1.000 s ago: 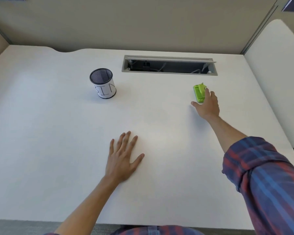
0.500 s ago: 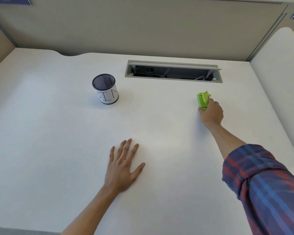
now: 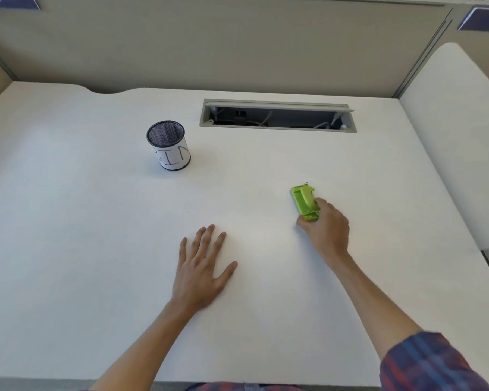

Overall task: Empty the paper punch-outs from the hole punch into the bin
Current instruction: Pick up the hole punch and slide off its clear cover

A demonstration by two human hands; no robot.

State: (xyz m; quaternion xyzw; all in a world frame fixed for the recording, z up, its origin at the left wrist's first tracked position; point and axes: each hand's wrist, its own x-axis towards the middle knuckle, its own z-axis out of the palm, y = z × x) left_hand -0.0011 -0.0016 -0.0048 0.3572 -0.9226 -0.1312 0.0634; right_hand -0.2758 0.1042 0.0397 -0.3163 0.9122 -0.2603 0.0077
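A small lime-green hole punch (image 3: 304, 201) is gripped at its near end by my right hand (image 3: 326, 231), right of the desk's centre, at or just above the white desk (image 3: 96, 249). My left hand (image 3: 201, 266) lies flat on the desk with fingers spread, holding nothing, left of the punch. The bin (image 3: 168, 145) is a small black mesh cup wrapped in white paper marked "BIN"; it stands upright at the back left, well away from both hands.
An open cable slot (image 3: 277, 115) with wires is set into the desk at the back centre. Beige partition walls close off the back and left. A white side panel (image 3: 458, 153) rises at the right.
My right hand closed on the hole punch and drew it nearer and leftward across the desk. My left hand stayed flat in place.
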